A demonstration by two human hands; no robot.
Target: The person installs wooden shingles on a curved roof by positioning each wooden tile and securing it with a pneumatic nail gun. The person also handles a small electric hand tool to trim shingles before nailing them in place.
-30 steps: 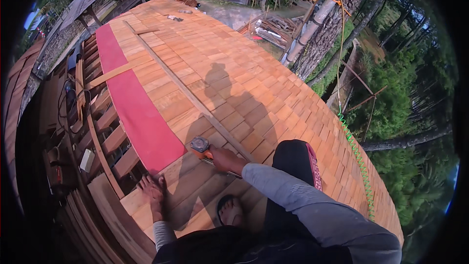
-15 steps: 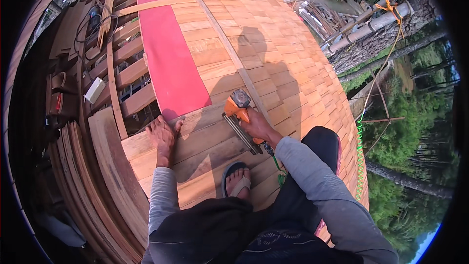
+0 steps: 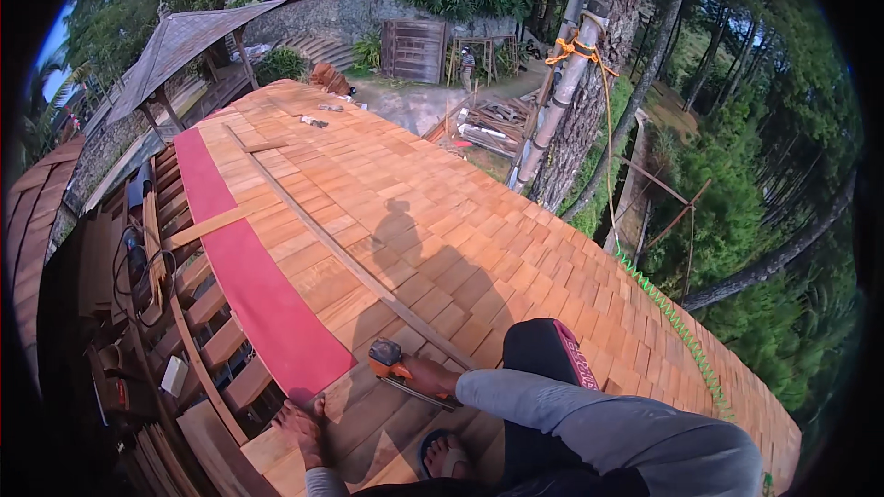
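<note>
Gripping a nailer (image 3: pixel 385 351) over shingles (image 3: pixel 442 193) near trees (image 3: pixel 773 138), right fingers (image 3: pixel 412 374) curl; left fingers (image 3: pixel 289 415) spread.

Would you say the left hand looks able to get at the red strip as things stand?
Probably yes: the left hand lies beside the near end of the red strip, nothing visible stands between them, and the nail gun is off to the right.

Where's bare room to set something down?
Bare wooden shingles lie between the long batten, green coiled hose and knee; red underlayment, between the crossing board and left hand. Crowded: around the nail gun; leftward, with rafters, white block, boards.
</note>
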